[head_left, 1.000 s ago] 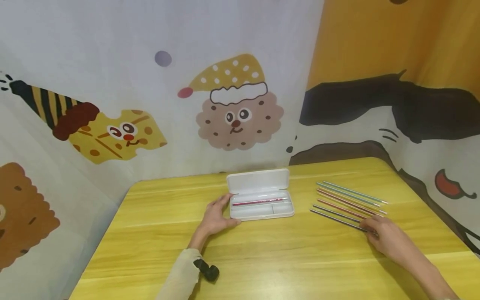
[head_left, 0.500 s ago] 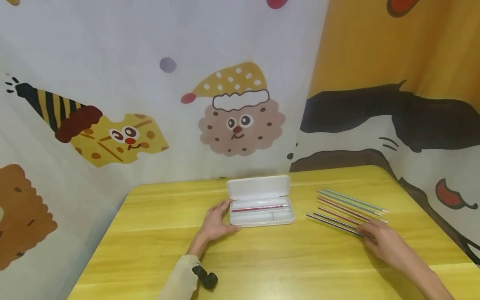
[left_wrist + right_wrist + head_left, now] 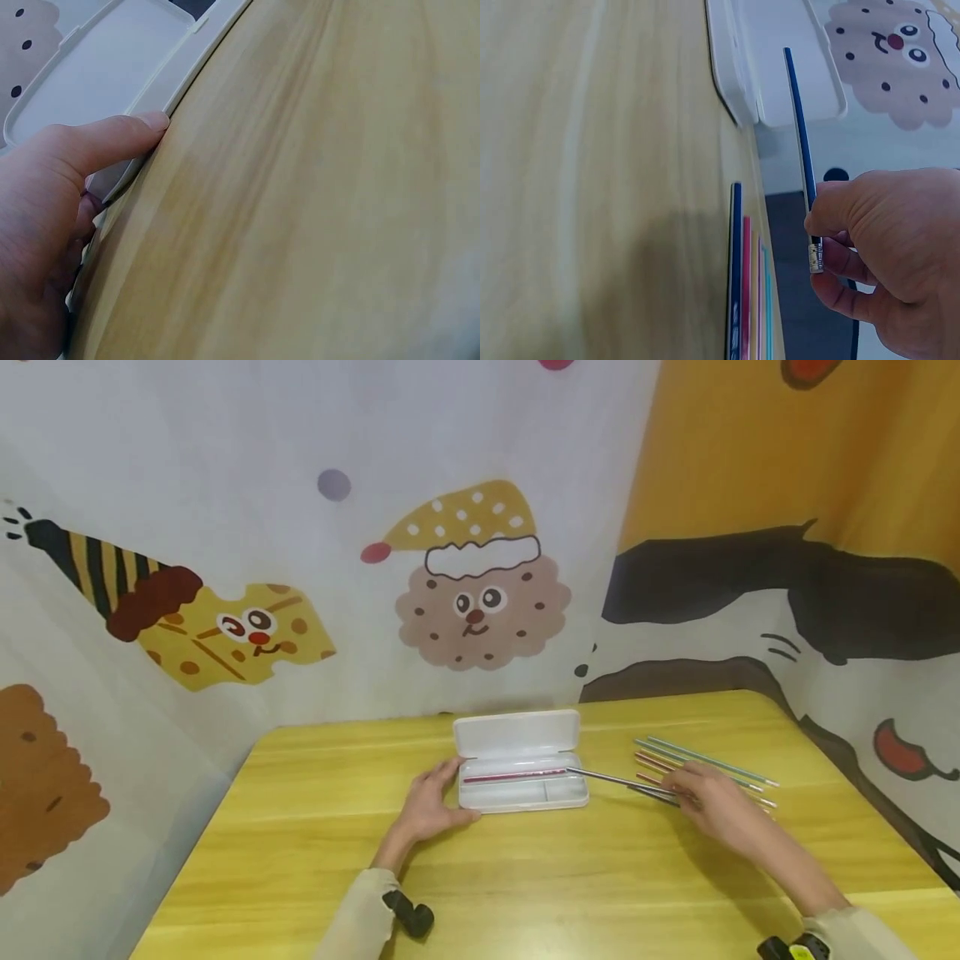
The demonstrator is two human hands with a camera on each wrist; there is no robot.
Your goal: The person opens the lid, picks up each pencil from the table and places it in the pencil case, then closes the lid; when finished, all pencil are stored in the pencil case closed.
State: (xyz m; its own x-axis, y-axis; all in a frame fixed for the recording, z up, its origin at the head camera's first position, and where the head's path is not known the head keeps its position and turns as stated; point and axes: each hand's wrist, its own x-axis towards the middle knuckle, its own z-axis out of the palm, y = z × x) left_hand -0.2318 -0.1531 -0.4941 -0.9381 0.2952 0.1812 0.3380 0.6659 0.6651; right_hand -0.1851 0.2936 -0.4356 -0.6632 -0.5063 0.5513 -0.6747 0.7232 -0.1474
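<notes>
A white pencil case point(image 3: 517, 805) stands with its lid up on the yellow wooden table; a red pencil point(image 3: 510, 777) lies in its long rear compartment. My left hand point(image 3: 429, 806) holds the case's left end, thumb along the front edge and fingers at the side and back. In my right hand point(image 3: 716, 806) a dark blue pencil point(image 3: 801, 127) is pinched near its silver end, raised off the table. Its far tip appears over the case's right end in the head view. Beneath the hand lie another dark blue pencil point(image 3: 735, 270), red pencils point(image 3: 746, 277) and teal pencils point(image 3: 705, 758).
A patterned curtain point(image 3: 360, 677) hangs directly behind the table's back edge. The case's small compartment point(image 3: 567, 789) is at its front right. Bare table point(image 3: 525, 877) stretches in front of the case.
My right hand has lifted one dark blue pencil from the row and moved it left and up toward the case. My left hand has stayed at the case's left end.
</notes>
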